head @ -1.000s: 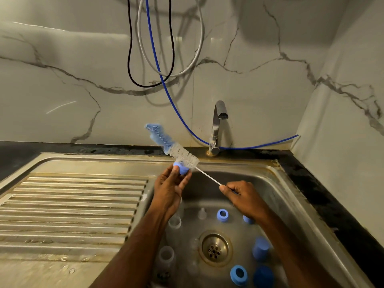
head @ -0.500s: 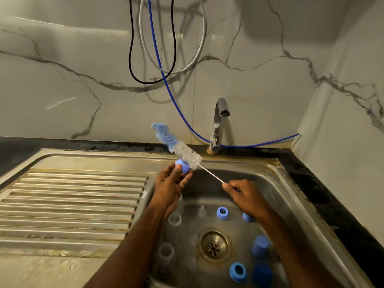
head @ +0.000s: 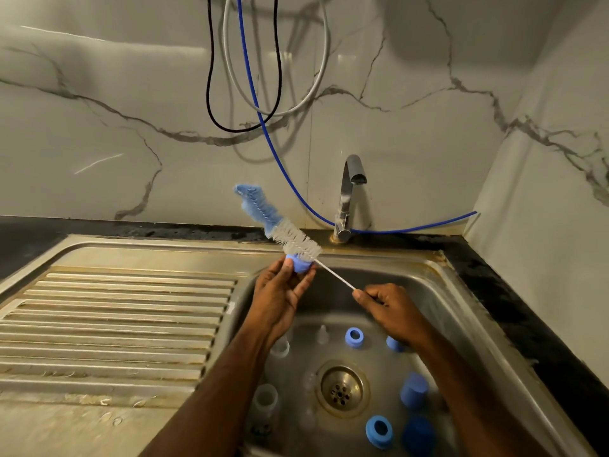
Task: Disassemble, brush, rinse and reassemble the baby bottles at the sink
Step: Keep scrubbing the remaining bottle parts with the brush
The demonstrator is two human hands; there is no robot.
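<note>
Left hand (head: 280,291) pinches one blue ring (head: 300,262) over the sink's (head: 438,291) 11 o'clock rim; right hand (head: 392,311) pinches one brush (head: 290,235). Below: two rings, two caps, two bottles.

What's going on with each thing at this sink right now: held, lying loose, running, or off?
Bottle brush: held up, bristles against the blue ring.
Blue ring: pinched in left hand.
Right hand: grips the brush's wire handle.
Tap: off, no water visible.
Clear bottles: uncapped, in the sink.
Blue caps and rings: loose in the basin.
Drain: unplugged.
</note>
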